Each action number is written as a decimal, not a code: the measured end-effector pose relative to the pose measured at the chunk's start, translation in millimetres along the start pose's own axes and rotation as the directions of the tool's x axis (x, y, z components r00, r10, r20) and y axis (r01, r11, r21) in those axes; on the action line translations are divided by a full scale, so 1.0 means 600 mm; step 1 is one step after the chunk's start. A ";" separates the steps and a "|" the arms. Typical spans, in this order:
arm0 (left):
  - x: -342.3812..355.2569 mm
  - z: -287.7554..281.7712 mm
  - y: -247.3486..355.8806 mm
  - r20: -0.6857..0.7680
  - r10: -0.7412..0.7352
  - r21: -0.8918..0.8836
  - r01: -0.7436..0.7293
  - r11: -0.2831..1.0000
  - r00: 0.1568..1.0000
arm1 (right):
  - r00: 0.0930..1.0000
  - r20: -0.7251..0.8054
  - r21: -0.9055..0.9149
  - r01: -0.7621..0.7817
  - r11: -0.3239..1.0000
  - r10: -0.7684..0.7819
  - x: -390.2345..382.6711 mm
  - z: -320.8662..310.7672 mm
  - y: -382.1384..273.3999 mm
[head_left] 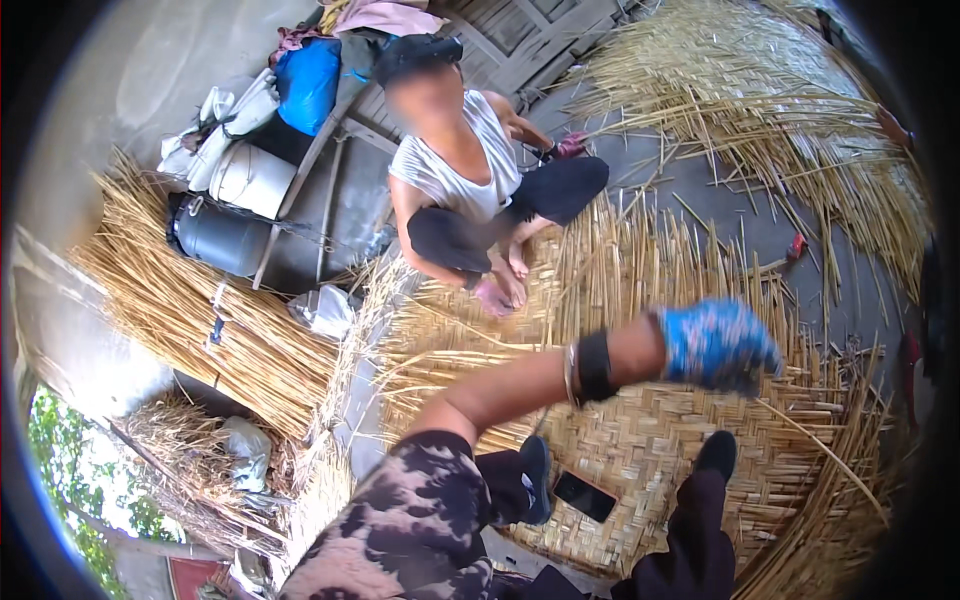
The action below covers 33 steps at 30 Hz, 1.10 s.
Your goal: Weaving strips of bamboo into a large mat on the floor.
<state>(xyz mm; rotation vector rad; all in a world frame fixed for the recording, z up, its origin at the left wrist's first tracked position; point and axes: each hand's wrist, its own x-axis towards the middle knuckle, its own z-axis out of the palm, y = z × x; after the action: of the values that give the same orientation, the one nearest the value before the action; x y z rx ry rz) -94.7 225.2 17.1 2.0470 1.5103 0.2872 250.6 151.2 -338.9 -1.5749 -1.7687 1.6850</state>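
Note:
My left hand [715, 345], in a blue floral glove with dark fingertips, reaches across to the right above a woven reed mat [640, 450]. Motion smears its fingers, so their grip cannot be made out. Just below the fingertips begins a long, thin reed strip [825, 455] that slants down to the right; whether the hand holds it is unclear. A black band [597, 365] and a bangle circle my left wrist. My right hand is out of view. Loose, unwoven strip ends stick out along the mat's far and right sides.
Another person [465, 170] sits cross-legged on the mat's far side, one gloved hand on it. A phone [585, 496] lies between my shoes. Reed bundles [200, 300] lie at left, near a grey drum [222, 237] and white bucket [250, 180]. More reeds [740, 90] spread at far right.

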 end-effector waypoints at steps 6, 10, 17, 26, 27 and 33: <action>-0.074 0.191 -0.022 -0.014 -0.129 -0.305 0.119 0.945 0.992 | 1.000 0.007 0.044 -0.010 0.999 0.009 0.029 0.007 -0.002; -0.080 0.241 -0.018 0.031 -0.191 -0.392 0.188 0.901 0.981 | 1.000 -0.022 0.087 -0.010 0.996 0.012 0.027 -0.011 0.002; -0.063 0.249 -0.029 -0.005 -0.275 -0.380 0.252 0.890 0.962 | 1.000 -0.020 0.133 -0.005 0.991 0.008 0.039 0.001 -0.003; -0.011 0.306 -0.115 -0.018 -0.386 -0.401 0.347 0.848 0.922 | 0.996 -0.080 0.264 -0.028 0.964 0.050 0.005 -0.029 0.037; -0.010 0.329 -0.147 -0.176 -0.371 -0.293 0.311 0.904 0.912 | 0.995 -0.084 0.290 -0.021 0.957 0.048 -0.005 -0.034 0.038; 0.067 0.371 -0.273 -0.416 -0.275 0.032 0.316 0.948 0.867 | 0.992 -0.118 0.454 0.023 0.891 0.034 -0.021 -0.073 0.034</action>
<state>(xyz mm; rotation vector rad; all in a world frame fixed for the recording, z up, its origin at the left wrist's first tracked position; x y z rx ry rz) -103.9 223.7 -262.0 1.8644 2.1040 0.5530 299.4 161.3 -336.0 -1.4292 -1.1917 1.7935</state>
